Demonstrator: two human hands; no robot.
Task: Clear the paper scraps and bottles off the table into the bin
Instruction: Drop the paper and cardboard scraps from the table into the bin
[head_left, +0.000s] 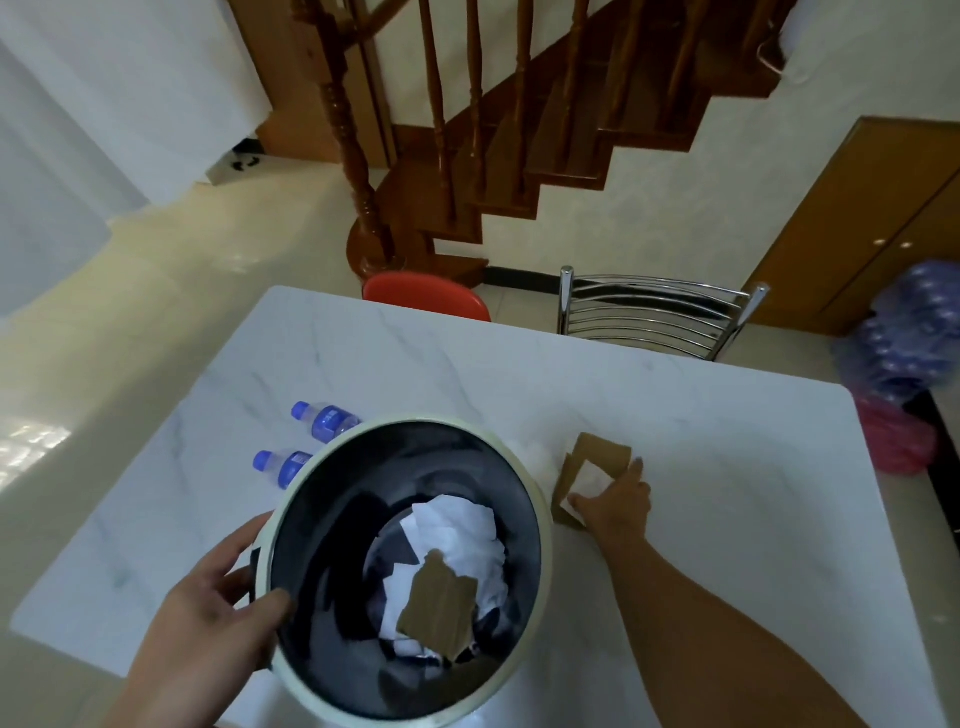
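My left hand (218, 618) grips the near left rim of a round bin (540, 525) with a pale rim and dark inside, held over the white marble table (727, 519). White paper and a brown cardboard scrap (439, 603) lie inside the bin. Right of the bin, my right hand (618, 501) rests on a small pile of brown and white paper scraps (597, 457) on the table, fingers closing on them. Two clear bottles with blue caps and labels lie on the table left of the bin, one (324, 418) farther away, one (283, 465) nearer, both partly hidden by the rim.
A red chair (426, 293) and a metal-backed chair (654, 317) stand at the table's far edge. A wooden staircase (467, 156) rises behind. A wooden cabinet (857, 223) and bagged items (904, 332) stand at the right.
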